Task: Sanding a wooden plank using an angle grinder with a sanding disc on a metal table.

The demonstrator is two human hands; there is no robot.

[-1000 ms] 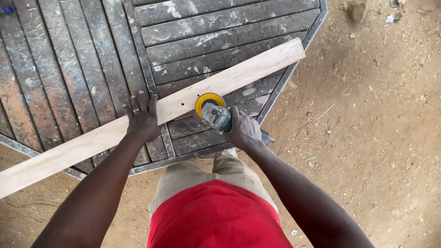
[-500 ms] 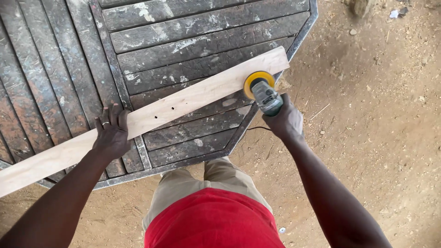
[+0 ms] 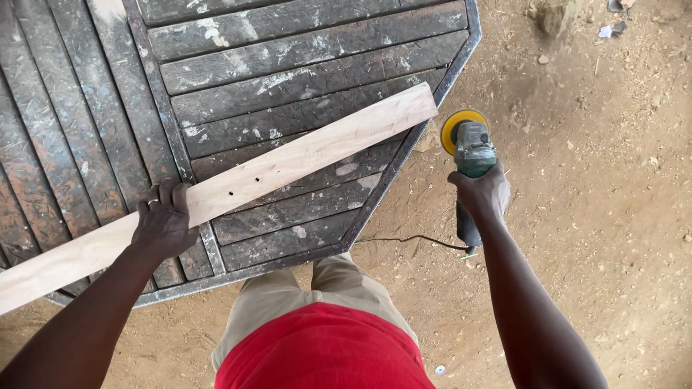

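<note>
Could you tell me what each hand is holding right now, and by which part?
The right hand holds a green sander by its body, off the table's edge. The left hand presses flat on the pale plank, near its middle.

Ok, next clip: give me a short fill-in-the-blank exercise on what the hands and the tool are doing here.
1. The left hand presses down on a pale wooden ____ lying across the dark slatted table.
2. The right hand grips a green sander with a ____ disc.
3. The sander is held off the table edge, above the ____ ground.
4. The board shows two small ____ near its middle.

Missing words: board; yellow; dirt; holes
</note>
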